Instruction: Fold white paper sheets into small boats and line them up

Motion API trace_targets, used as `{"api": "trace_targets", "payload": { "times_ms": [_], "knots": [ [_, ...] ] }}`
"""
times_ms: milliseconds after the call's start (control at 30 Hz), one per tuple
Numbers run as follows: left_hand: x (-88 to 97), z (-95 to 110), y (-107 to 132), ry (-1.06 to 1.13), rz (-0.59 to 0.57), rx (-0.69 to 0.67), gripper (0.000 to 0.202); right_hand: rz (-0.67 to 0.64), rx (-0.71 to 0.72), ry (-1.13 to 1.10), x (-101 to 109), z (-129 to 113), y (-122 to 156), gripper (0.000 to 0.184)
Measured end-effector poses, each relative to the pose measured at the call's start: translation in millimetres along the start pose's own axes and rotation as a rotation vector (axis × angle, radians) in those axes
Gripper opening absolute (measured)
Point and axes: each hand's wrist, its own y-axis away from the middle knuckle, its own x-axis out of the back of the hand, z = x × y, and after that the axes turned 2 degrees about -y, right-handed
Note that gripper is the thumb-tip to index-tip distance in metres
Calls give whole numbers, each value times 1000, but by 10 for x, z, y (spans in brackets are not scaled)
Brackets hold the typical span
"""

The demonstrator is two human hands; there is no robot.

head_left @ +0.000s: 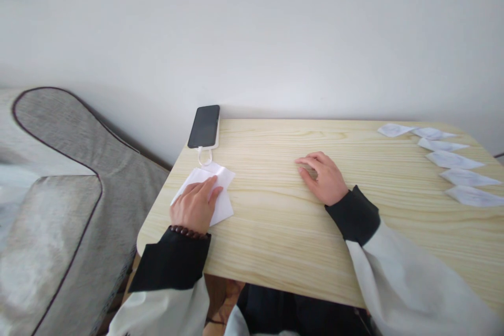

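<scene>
Left hand [192,207]: flattened on paper [225,206], near table edge [157,218] | Right hand [325,178]: loosely curled, holding nothing | Room between

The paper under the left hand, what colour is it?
White. The paper under the left hand shows best in the head view.

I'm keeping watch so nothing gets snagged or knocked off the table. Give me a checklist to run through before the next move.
1. Left hand on the white paper: ok, it lies over it.
2. Right hand free: ok, no object shows in its fingers.
3. Folded papers clear of the right hand: ok, they lie apart from it, along the right side of the table.
4. Cable clear of the white paper: cannot tell; its loop hangs right by the paper's far edge.
5. White paper a single sheet: cannot tell, the left hand covers part of it.
</scene>
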Motion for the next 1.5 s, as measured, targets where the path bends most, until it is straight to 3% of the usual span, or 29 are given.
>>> {"api": "trace_targets", "payload": {
  "times_ms": [167,367,500,667,933,1133,1333,1500],
  "knots": [
    [74,-90,-189,15,-249,-88,31,3,-6,-3,-3,-4,-2,21],
    [-29,-331,-499,242,-412,-138,36,-9,-7,-15,6,-5,-5,22],
    [-61,-367,-551,343,-359,-185,29,-15,-5,-18,8,-6,-8,22],
    [25,-379,-523,455,-291,-262,28,-12,-12,-9,8,-26,-12,22],
    [183,-370,-630,416,-247,-180,29,-12,-19,-15,11,-4,-3,23],
    [286,-176,-506,491,-188,-121,34,-24,-36,-11,13,-11,-8,23],
    [60,28,-406,552,-335,-115,34,-6,-15,-11,11,-5,-7,22],
    [-66,-90,-448,462,-263,36,36,-11,-9,-26,8,-1,-13,23]
  ]
}}
